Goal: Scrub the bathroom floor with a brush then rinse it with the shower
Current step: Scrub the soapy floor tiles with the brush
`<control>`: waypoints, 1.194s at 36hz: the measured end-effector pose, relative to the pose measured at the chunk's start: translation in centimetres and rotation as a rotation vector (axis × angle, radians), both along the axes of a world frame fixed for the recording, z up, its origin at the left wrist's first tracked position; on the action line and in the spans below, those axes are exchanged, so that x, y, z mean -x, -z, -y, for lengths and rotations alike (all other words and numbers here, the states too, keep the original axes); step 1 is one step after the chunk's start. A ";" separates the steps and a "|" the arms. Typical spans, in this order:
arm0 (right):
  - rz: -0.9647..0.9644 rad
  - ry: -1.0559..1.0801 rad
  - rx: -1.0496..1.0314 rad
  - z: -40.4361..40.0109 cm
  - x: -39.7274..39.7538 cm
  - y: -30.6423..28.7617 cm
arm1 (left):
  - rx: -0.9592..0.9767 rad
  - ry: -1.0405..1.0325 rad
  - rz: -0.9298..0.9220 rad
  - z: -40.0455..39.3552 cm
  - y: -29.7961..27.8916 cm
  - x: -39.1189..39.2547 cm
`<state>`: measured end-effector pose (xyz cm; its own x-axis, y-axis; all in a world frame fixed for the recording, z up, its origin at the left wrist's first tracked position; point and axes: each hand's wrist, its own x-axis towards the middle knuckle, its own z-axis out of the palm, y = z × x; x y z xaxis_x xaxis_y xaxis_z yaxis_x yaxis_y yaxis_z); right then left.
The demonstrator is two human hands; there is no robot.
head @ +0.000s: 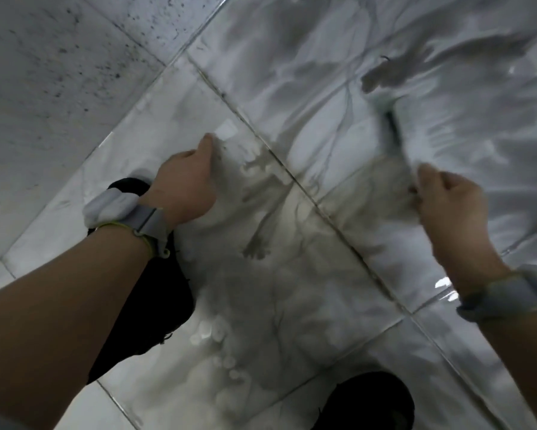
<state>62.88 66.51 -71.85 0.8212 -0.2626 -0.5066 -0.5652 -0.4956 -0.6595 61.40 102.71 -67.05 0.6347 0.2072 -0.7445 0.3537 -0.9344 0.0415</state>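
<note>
I look down on a wet floor [292, 88] of pale marble-look tiles, streaked with grey dirty water and some foam. My right hand [447, 206] grips the handle of a brush [397, 135]. The brush is blurred by motion and reaches up and left from my fist, with its head near the floor. My left hand [183, 184] hangs over the tiles at centre left, fingers curled under and thumb sticking out, holding nothing. Both wrists wear grey bands.
A wall [43, 72] of pale tiles speckled with dark spots rises at the upper left and meets the floor along a diagonal edge. My black shoes stand on the wet tiles, the left shoe [143, 290] under my left forearm and the right shoe [369, 401] at the bottom edge.
</note>
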 end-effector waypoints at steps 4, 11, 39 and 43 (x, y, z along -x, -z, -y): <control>-0.037 0.043 -0.055 -2.6 2.2 -0.9 | -0.025 0.006 -0.008 0.1 -0.1 -0.5; -0.126 -0.788 -0.116 -12.1 10.9 -1.6 | -0.018 -0.016 -0.033 0.2 -0.4 -0.5; -0.088 0.011 -0.048 2.3 3.8 -1.3 | -0.227 0.050 -0.010 5.8 1.6 0.1; -0.203 -0.401 -0.031 -4.6 5.5 -1.4 | -0.228 0.042 -0.010 5.1 1.9 -0.1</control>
